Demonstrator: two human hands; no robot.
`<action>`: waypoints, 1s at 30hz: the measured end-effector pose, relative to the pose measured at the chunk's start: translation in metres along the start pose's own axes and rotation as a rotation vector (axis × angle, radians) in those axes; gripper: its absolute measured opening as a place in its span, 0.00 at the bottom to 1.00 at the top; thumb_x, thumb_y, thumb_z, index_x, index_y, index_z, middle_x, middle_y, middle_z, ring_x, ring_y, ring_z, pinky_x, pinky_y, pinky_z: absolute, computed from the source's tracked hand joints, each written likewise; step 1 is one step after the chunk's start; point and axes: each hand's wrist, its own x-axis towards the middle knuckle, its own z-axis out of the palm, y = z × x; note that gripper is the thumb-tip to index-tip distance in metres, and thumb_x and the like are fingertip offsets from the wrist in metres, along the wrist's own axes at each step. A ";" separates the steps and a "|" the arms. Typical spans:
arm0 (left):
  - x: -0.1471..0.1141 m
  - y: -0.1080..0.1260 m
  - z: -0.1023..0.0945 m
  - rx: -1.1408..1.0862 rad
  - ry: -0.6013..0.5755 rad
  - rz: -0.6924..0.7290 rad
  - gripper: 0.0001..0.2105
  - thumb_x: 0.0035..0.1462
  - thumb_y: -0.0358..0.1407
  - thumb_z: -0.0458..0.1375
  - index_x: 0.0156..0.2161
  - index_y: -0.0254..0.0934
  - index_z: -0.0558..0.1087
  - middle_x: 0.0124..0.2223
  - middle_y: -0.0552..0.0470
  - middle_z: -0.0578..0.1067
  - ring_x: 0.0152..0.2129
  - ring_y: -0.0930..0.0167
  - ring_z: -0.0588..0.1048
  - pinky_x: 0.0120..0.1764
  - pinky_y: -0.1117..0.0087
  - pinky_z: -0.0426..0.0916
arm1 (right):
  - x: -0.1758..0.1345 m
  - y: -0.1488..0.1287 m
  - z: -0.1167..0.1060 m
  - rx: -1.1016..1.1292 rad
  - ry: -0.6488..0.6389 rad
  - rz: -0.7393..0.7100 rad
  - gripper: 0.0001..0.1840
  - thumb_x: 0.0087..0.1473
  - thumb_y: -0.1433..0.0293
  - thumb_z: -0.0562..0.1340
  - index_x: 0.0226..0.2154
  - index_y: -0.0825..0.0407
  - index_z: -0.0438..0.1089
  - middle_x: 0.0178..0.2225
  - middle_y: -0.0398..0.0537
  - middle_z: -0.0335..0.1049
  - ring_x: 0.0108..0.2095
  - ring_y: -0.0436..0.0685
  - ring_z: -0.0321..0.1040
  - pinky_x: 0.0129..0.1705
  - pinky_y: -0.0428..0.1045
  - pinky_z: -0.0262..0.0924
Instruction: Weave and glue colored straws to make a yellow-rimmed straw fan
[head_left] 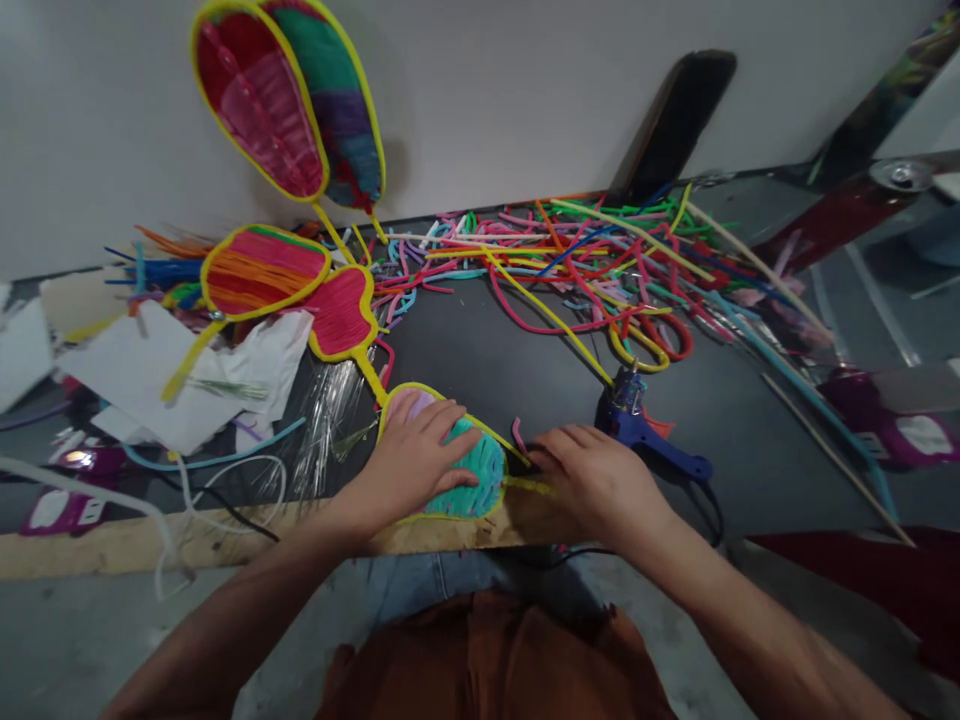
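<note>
The left grip (424, 460) lies flat with its fingers loosely spread on the yellow-rimmed panel (484, 470), which is mostly under that palm and extends toward the right grip (600, 475). The right grip is curled and narrow over the yellow stem (531, 486) at the panel's near end; whether it pinches the stem or merely rests on it, I cannot tell. Shaping that end seems the step in hand, so keep the left palm's pressure light and broad to spare the coloured fill, and work the stem with the right fingertips close to the rim, where bending would strain the joint least. The blue glue gun (645, 437), just beyond the right grip, may be hot, so the knuckles should keep clear. Hard to make out: the right fingertips, the stem's far end under that hand, the panel's surface beneath the left palm, and whether the small pink piece (517, 436) beside the right fingers touches them.
</note>
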 end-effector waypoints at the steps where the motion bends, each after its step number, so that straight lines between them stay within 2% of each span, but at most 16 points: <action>1: -0.001 0.000 0.001 -0.003 0.005 0.001 0.20 0.57 0.48 0.58 0.51 0.40 0.71 0.57 0.39 0.69 0.55 0.55 0.66 0.57 0.44 0.51 | 0.007 0.000 -0.001 -0.022 -0.018 0.043 0.12 0.63 0.67 0.54 0.35 0.52 0.71 0.30 0.49 0.74 0.33 0.56 0.70 0.34 0.48 0.55; 5: -0.002 -0.002 0.003 -0.010 0.027 -0.003 0.19 0.58 0.47 0.58 0.51 0.41 0.71 0.57 0.38 0.68 0.55 0.54 0.66 0.57 0.44 0.50 | 0.031 -0.006 0.002 -0.117 -0.146 0.165 0.13 0.62 0.63 0.54 0.33 0.52 0.71 0.29 0.50 0.76 0.29 0.57 0.72 0.25 0.47 0.50; 9: -0.002 -0.003 0.005 -0.019 0.041 0.001 0.21 0.57 0.48 0.58 0.51 0.41 0.72 0.58 0.37 0.68 0.54 0.53 0.67 0.57 0.43 0.51 | 0.046 -0.007 0.009 -0.162 -0.150 0.153 0.12 0.60 0.68 0.53 0.32 0.52 0.71 0.28 0.51 0.76 0.28 0.56 0.72 0.25 0.47 0.52; 11: -0.003 -0.004 0.006 -0.019 0.055 0.004 0.21 0.57 0.49 0.58 0.51 0.41 0.72 0.58 0.36 0.68 0.54 0.53 0.67 0.57 0.43 0.51 | 0.047 0.000 0.006 -0.197 -0.062 0.130 0.13 0.61 0.71 0.51 0.37 0.54 0.72 0.31 0.54 0.76 0.32 0.58 0.72 0.29 0.48 0.56; 14: -0.003 -0.005 0.008 -0.031 0.061 -0.004 0.21 0.57 0.50 0.57 0.51 0.41 0.73 0.59 0.36 0.67 0.56 0.54 0.65 0.58 0.43 0.48 | 0.035 0.020 -0.008 -0.253 0.209 0.082 0.18 0.60 0.74 0.52 0.52 0.57 0.65 0.46 0.58 0.72 0.43 0.61 0.68 0.42 0.52 0.61; 16: -0.004 -0.005 0.009 -0.039 0.050 -0.013 0.21 0.57 0.51 0.56 0.51 0.42 0.73 0.60 0.37 0.66 0.57 0.54 0.64 0.58 0.43 0.47 | 0.016 0.036 -0.017 -0.265 0.292 0.097 0.19 0.58 0.72 0.54 0.53 0.58 0.64 0.49 0.59 0.69 0.46 0.63 0.64 0.48 0.54 0.60; 19: -0.003 -0.007 0.010 -0.054 0.029 -0.013 0.22 0.57 0.52 0.56 0.51 0.42 0.73 0.60 0.38 0.66 0.57 0.53 0.63 0.57 0.43 0.49 | -0.022 0.060 -0.023 -0.296 0.180 0.133 0.17 0.56 0.69 0.55 0.47 0.59 0.66 0.44 0.60 0.70 0.44 0.66 0.64 0.47 0.58 0.61; 23: 0.001 -0.010 0.005 -0.079 0.028 0.002 0.21 0.55 0.52 0.58 0.49 0.42 0.74 0.57 0.39 0.68 0.55 0.54 0.64 0.57 0.45 0.50 | -0.057 0.077 -0.015 -0.255 0.067 0.202 0.22 0.53 0.70 0.55 0.51 0.58 0.62 0.44 0.59 0.68 0.43 0.65 0.66 0.46 0.58 0.62; 28: 0.016 -0.011 -0.008 -0.069 0.069 0.018 0.07 0.59 0.40 0.59 0.40 0.45 0.78 0.48 0.48 0.74 0.49 0.62 0.68 0.55 0.52 0.53 | -0.056 0.082 -0.009 -0.213 0.047 0.272 0.29 0.51 0.73 0.54 0.56 0.57 0.58 0.44 0.59 0.69 0.41 0.64 0.68 0.44 0.58 0.64; 30: 0.023 -0.011 -0.011 -0.078 0.064 0.033 0.05 0.59 0.36 0.58 0.36 0.45 0.78 0.44 0.51 0.76 0.45 0.64 0.69 0.51 0.56 0.55 | -0.052 0.083 -0.010 -0.202 0.042 0.268 0.32 0.49 0.75 0.54 0.58 0.56 0.56 0.43 0.58 0.70 0.40 0.64 0.69 0.43 0.58 0.65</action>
